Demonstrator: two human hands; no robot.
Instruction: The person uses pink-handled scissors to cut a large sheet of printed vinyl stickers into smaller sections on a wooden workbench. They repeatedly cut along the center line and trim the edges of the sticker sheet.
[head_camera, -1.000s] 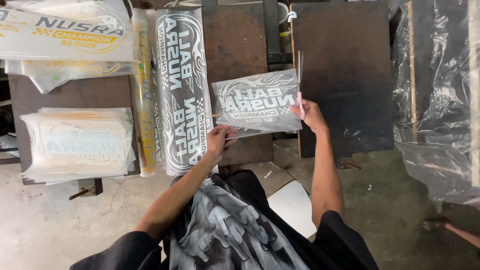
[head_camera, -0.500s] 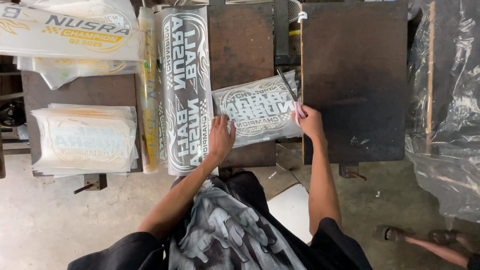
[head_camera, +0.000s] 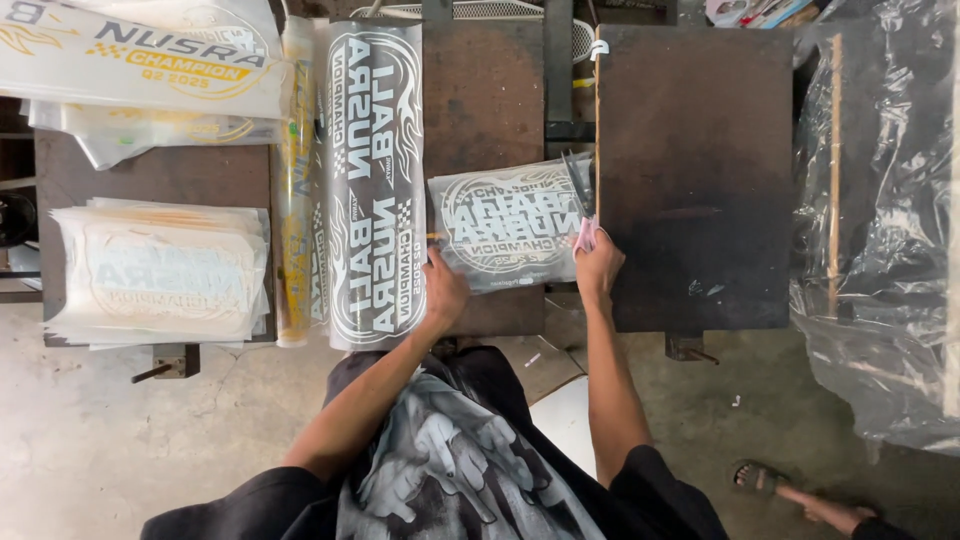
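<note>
A clear printed film sheet (head_camera: 505, 222) with a white round emblem lies on the middle brown board (head_camera: 485, 95). My left hand (head_camera: 443, 292) holds the sheet's near left edge. My right hand (head_camera: 598, 268) grips pink-handled scissors (head_camera: 580, 205), whose dark blades lie over the sheet's right edge. To the left of the sheet a long film strip (head_camera: 375, 180) with large white letters runs down the board, unrolled from a yellowish roll (head_camera: 296, 190).
A stack of cut printed sheets (head_camera: 160, 272) rests on the left table, with larger printed films (head_camera: 140, 55) behind it. A dark square board (head_camera: 695, 170) lies right of my hands. Clear plastic sheeting (head_camera: 880, 230) hangs at far right. Another person's sandalled foot (head_camera: 765, 480) stands on the concrete floor.
The scissors have moved up along the sheet's right edge and my right hand has followed. The sheet now lies flatter on the board, and my left hand stays at its left edge.
</note>
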